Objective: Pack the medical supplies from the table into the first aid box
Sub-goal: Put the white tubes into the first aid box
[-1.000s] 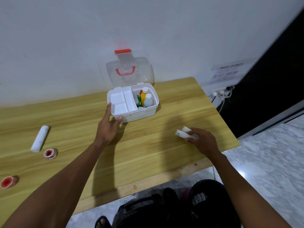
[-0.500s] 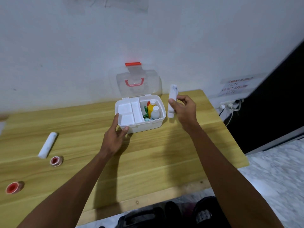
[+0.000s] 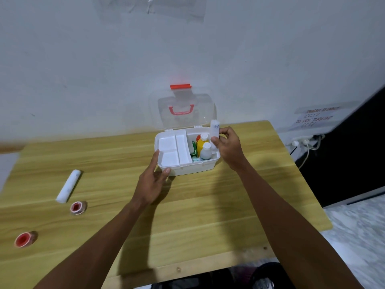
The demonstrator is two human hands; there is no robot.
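The white first aid box [image 3: 193, 168] stands open at the back of the wooden table [image 3: 187, 215], its clear lid [image 3: 183, 109] leaning on the wall. Its right compartment holds a yellow bottle [image 3: 201, 143], a white bottle [image 3: 205, 152] and a green pack [image 3: 194, 147]. My right hand [image 3: 228, 147] grips a white bandage roll [image 3: 215, 129] upright over the box's right end. My left hand [image 3: 153, 180] steadies the box's front-left corner. Another white bandage roll [image 3: 68, 186] and two red-cored tape rolls [image 3: 78, 207] [image 3: 25, 239] lie at the left.
A white inner tray [image 3: 173, 149] fills the box's left half. The wall is right behind the box. A power strip with cables [image 3: 302, 142] and a paper notice [image 3: 314, 118] sit past the table's right edge. A dark bag [image 3: 208, 282] lies below the front edge.
My right hand picked up the white bandage roll from the table's right side and carried it over the right end of the box. My left hand stayed on the box's front-left corner.
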